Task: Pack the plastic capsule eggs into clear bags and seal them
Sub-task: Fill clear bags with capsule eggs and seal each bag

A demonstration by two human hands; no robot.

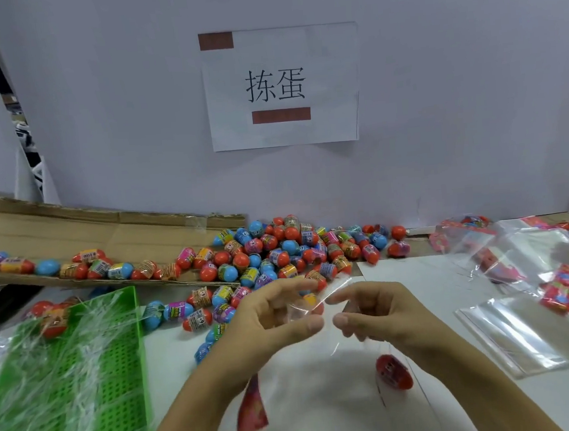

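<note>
My left hand (268,320) and my right hand (374,314) hold a clear bag (327,366) up by its top edge above the white table, thumbs and fingers pinching the plastic. A red capsule egg (393,372) hangs inside the bag at its bottom right. A red printed card strip (252,410) dangles at the bag's lower left. Behind my hands lies a big heap of capsule eggs (279,253), red, blue, pink and yellow.
A green perforated tray (85,387) with filled bags stands at the left. A flattened cardboard box (72,240) holding more eggs lies at the back left. Stacks of clear bags with red headers (533,324) lie at the right. A paper sign (282,85) hangs on the wall.
</note>
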